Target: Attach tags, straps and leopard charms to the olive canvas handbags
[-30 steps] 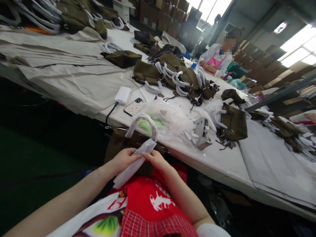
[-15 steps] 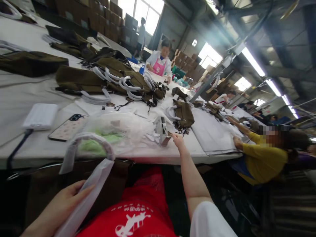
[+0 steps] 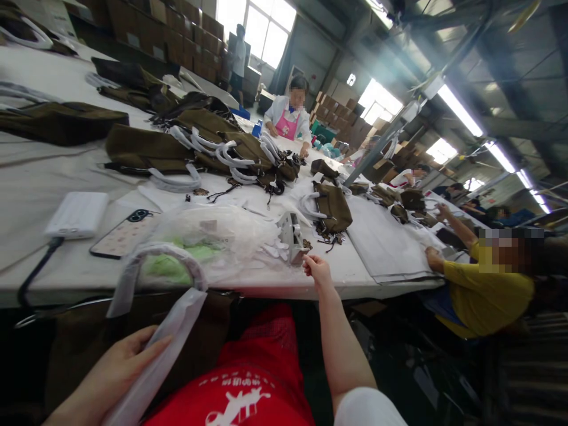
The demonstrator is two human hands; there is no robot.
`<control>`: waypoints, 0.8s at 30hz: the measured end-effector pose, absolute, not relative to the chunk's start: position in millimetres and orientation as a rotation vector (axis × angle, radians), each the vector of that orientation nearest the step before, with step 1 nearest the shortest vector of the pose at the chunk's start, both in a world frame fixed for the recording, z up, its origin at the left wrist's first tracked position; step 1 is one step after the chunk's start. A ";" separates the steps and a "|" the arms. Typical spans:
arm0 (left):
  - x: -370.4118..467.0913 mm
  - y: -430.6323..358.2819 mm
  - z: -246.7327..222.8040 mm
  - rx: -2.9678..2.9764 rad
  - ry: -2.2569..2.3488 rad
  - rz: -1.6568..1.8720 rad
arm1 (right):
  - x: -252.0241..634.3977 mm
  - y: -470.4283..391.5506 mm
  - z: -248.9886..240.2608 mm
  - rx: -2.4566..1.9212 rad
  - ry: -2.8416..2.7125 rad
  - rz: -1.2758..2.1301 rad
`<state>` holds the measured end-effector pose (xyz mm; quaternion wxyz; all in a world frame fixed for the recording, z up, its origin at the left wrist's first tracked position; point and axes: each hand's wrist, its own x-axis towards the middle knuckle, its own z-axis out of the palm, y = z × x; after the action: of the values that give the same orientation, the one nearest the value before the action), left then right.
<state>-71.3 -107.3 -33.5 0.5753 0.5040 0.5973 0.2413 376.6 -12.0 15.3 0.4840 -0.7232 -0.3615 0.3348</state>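
My left hand is closed round a white-wrapped handle at the lower left. That handle belongs to a dark brown bag hanging at the table's front edge; its other wrapped handle arches above. My right hand is pinched just in front of a grey tape dispenser, and whatever its fingertips hold is too small to make out. Left of the dispenser lies a clear plastic bag with light green material inside and white pieces beside it.
A phone and a white box with a cable lie at the left. Olive bags with wrapped handles cover the table's back; a small one stands beyond the dispenser. A person in yellow works at right, another opposite.
My right hand has drawn back slightly from the dispenser, towards me. My left hand keeps its hold on the handle. The person in yellow has raised one arm.
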 end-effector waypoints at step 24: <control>-49.5 -124.0 11.0 1.259 1.443 0.692 | 124.1 -73.0 -4.6 -1.512 -1.609 1.952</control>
<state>-49.5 -124.0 11.0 0.5251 0.5264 0.6030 0.2891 124.1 -73.0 -4.6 0.0970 -0.5104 -0.5435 0.6593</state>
